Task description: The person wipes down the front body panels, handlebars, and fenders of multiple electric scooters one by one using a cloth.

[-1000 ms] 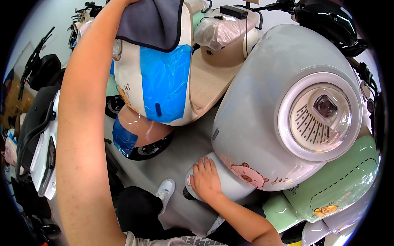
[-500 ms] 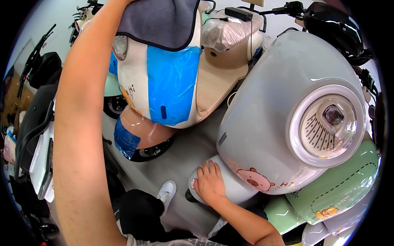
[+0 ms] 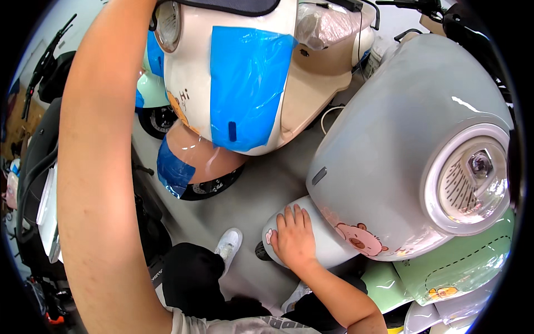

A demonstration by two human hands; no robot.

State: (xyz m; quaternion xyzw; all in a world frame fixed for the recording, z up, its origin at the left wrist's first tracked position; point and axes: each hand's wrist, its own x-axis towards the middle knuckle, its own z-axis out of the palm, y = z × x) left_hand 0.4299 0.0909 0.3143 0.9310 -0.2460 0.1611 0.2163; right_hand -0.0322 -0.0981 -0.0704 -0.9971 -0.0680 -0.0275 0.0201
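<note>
My right hand (image 3: 295,236) lies flat on the pale grey front fender (image 3: 328,247) of a grey scooter (image 3: 384,145), fingers stretched out and slightly apart. Beside the thumb is a small pink sticker (image 3: 269,236). My left arm (image 3: 100,167) reaches up past the top edge, so that hand is out of sight. Near where it leaves the picture, a dark grey cloth (image 3: 239,5) with black edging hangs over the front of a cream scooter (image 3: 189,72). Blue film (image 3: 250,83) covers part of that scooter's front panel, and more blue film (image 3: 175,170) wraps its brown fender (image 3: 192,150).
A light green scooter panel (image 3: 456,267) sits at the lower right. Black-seated scooters (image 3: 39,145) stand along the left. Plastic wrap (image 3: 325,25) covers the cream scooter's seat. My white shoe (image 3: 229,245) rests on the grey floor (image 3: 222,222) between the scooters.
My view has shifted, so the cream scooter sits higher and the cloth is mostly cut off by the top edge. My right hand stays on the grey fender.
</note>
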